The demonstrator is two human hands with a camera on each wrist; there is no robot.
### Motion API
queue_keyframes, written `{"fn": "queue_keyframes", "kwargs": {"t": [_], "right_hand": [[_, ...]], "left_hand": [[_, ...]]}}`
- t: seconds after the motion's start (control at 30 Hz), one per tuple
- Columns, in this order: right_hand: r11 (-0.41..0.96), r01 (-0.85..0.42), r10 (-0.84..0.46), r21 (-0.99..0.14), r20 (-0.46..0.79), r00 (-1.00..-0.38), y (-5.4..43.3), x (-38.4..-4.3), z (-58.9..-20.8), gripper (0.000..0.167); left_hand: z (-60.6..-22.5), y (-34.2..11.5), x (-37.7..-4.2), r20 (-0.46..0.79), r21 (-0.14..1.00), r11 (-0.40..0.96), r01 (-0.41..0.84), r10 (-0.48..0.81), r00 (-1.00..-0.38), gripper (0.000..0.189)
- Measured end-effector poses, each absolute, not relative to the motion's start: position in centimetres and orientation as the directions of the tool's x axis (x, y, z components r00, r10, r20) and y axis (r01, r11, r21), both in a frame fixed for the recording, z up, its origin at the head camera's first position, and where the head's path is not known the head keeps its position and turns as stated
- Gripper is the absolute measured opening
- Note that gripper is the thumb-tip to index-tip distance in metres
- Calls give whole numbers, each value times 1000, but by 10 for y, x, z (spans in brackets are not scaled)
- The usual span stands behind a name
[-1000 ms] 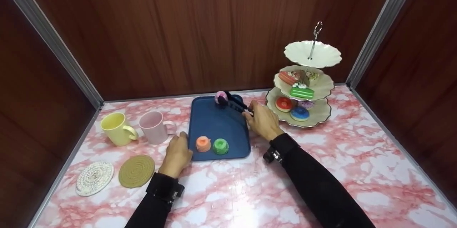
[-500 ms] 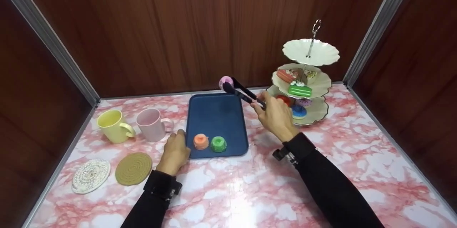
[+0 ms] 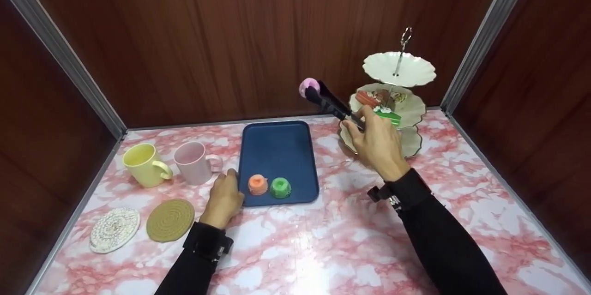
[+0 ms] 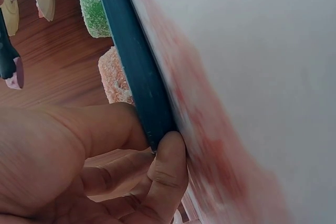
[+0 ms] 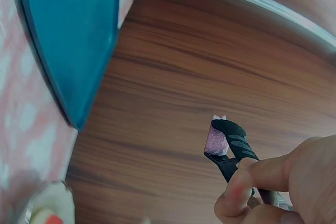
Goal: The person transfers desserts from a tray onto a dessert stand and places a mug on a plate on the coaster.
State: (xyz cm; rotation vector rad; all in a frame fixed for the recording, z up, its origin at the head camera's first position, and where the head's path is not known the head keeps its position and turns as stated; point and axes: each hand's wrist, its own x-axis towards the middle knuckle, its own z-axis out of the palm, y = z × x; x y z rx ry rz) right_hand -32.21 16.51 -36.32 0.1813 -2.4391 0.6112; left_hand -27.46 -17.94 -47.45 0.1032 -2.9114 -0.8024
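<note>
My right hand [image 3: 379,143] grips black-tipped tongs [image 3: 332,105], raised in front of the tiered stand [image 3: 399,69]. Between the tong tips is a small pink toy cake [image 3: 308,86], held up in the air behind the tray. The right wrist view shows the pink cake [image 5: 216,141] squeezed between both tips. My left hand [image 3: 224,200] pinches the near left corner of the blue tray [image 3: 277,147]; in the left wrist view, thumb and fingers clasp the tray's edge [image 4: 139,61]. An orange toy cake [image 3: 257,184] and a green one [image 3: 280,187] sit near the tray's front edge.
A yellow mug [image 3: 145,165] and a pink mug [image 3: 194,163] stand left of the tray. A white coaster [image 3: 114,230] and a tan coaster [image 3: 170,220] lie in front of them. Toy pastries, including a green slice [image 3: 388,116], fill the stand's middle tier. Wooden panels enclose the table.
The right hand has lifted the pink cake off the tray's far edge with the tongs and carried it up and rightward toward the stand. The left hand keeps its place on the tray.
</note>
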Motion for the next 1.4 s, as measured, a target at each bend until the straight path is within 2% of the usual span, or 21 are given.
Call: {"fn": "queue_keyframes", "kwargs": {"t": [0.27,0.53,0.83,1.07,1.4], "right_hand": [[889,-225,63,-400,591,-804,184,-311,-340,36],[893,-226,104,-389,668,-737,201,-309,-320,34],[909,-117,182,-400,633,-753,221,-308,-307,44],[915,-42,238,-401,622,-746,230,-309,-303,44],[948,14,229,-319,649,-726,233,-310,-298,39]], "left_hand": [[-478,-179,-272,111,520,854,-21,-92,-990,47],[-479,-177,-272,155,502,865,3,-87,-984,45],[-479,-175,-274,138,503,864,1,-80,-987,45],[-479,-176,-275,91,522,852,-39,-101,-991,49],[-478,-175,-275,132,501,865,-23,-103,-986,45]]}}
